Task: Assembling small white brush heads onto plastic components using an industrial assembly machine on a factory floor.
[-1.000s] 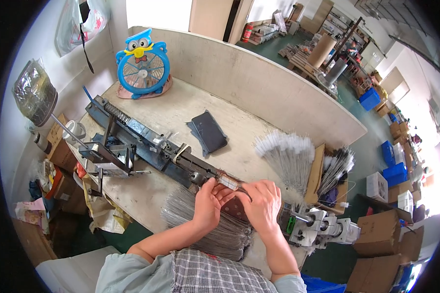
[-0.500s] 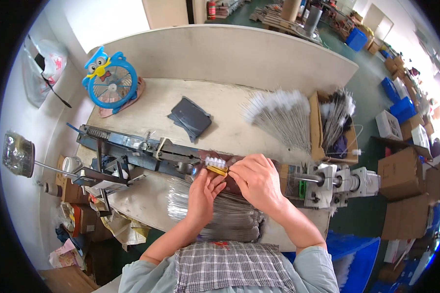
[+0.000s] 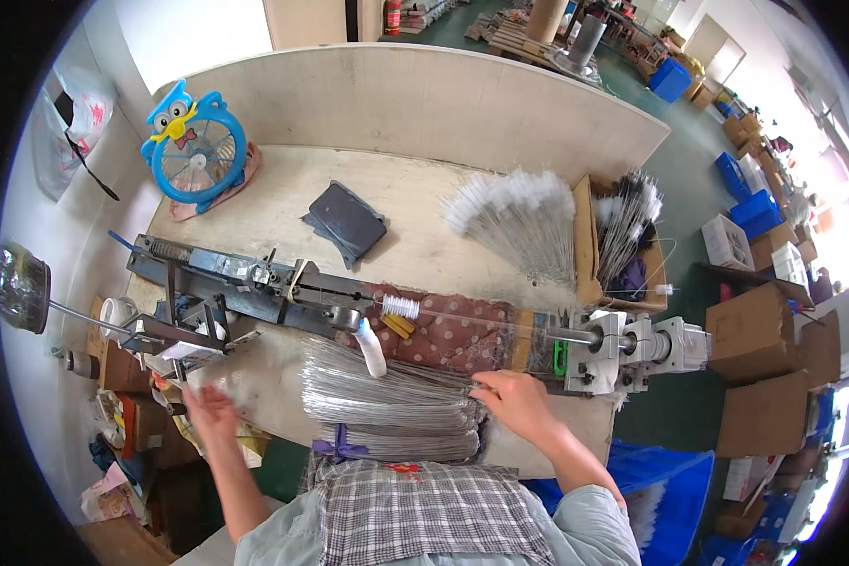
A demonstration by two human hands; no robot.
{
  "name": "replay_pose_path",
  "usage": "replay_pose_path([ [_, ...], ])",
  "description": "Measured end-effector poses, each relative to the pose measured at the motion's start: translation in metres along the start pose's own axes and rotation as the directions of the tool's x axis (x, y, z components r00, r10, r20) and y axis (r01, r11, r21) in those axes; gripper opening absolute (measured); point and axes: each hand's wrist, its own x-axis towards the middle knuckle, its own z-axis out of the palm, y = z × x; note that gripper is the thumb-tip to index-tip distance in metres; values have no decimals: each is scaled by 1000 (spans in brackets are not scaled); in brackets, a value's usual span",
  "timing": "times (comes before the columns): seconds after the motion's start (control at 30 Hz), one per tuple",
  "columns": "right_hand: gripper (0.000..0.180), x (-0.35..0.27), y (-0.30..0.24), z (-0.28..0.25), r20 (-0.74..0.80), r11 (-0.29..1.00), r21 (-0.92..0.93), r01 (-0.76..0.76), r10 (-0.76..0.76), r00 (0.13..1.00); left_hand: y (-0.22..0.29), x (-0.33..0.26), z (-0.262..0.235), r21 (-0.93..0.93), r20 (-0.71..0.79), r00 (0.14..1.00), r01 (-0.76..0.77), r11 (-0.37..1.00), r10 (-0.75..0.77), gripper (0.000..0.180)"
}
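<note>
At the lower left, my left hand (image 3: 212, 412) is slightly blurred, its fingers apart and holding nothing I can see. It is close to the metal lever end (image 3: 180, 372) of a black frame. My right hand (image 3: 514, 404) pinches at the right ends of a thick bundle of metal wires (image 3: 396, 396), which a purple tie (image 3: 337, 443) crosses at the lower left. Beyond the bundle, a white bristle coil (image 3: 401, 307) lies in line with the long metal machine rail (image 3: 245, 278). A yellow block (image 3: 398, 326) and a white handle (image 3: 371, 351) are beside it.
A polka-dot pad (image 3: 457, 330) runs to a motor-like spindle (image 3: 632, 349) at the right. Several white-tipped wire brushes (image 3: 528, 226) lie near a cardboard box (image 3: 589, 255). A dark flat pouch (image 3: 346, 223) and blue fan (image 3: 198, 156) stand farther back. A blue bin (image 3: 674, 491) is at lower right.
Both hands have left the bristle coil and yellow block. My left hand has swung left toward the lever; my right hand has come nearer to the wire ends. The view has shifted slightly.
</note>
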Motion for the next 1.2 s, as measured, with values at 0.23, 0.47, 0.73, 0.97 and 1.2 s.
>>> replay_pose_path([
  [0.23, 12, 15, -19, -18, 134, 996, -88, -6, 18, 991, 56, 13, 2, 203, -266, 898, -302, 931, 350, 50],
  [0.47, 10, 19, -20, -25, 161, 989, -145, -17, 40, 986, -53, -63, 74, 109, -150, 967, -192, 975, 207, 42],
  [0.73, 16, 11, -5, -30, 145, 969, -233, 82, -48, 988, -169, -172, 212, 508, 402, 859, 78, 858, -317, 30],
  [0.97, 20, 8, -4, -21, 151, 977, -172, 129, -103, 983, -205, -206, 253, 625, 216, 880, 208, 753, -423, 13],
  [1.2, 19, 27, -18, -42, 235, 936, -318, 153, -79, 969, -115, -228, 288, 462, 321, 352, 752, 470, -879, 37],
])
